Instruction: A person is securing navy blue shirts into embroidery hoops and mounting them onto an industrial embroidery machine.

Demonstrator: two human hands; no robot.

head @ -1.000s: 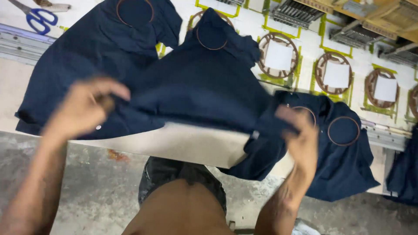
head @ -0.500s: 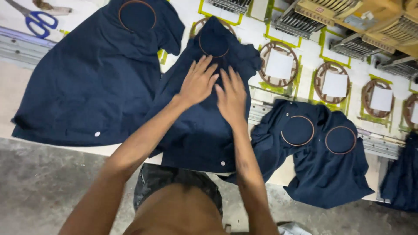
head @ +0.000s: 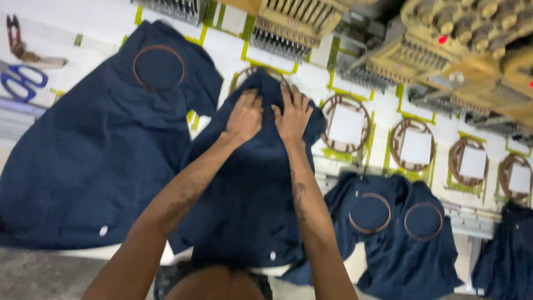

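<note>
As both hands press flat | left hand; right hand open on dark blue cloth, middle of frame | cloth could slip off round hoop

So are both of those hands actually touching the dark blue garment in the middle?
Touching. The head view shows the left hand and the right hand pressed flat, side by side, on the navy garment, with no gap beneath either palm.

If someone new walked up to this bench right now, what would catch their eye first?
Most striking are the left hand and right hand, pressed side by side on a dark blue garment at the centre. A larger blue garment bearing a round hoop lies to its left, and a row of empty hoops with white squares runs off to the right.
</note>
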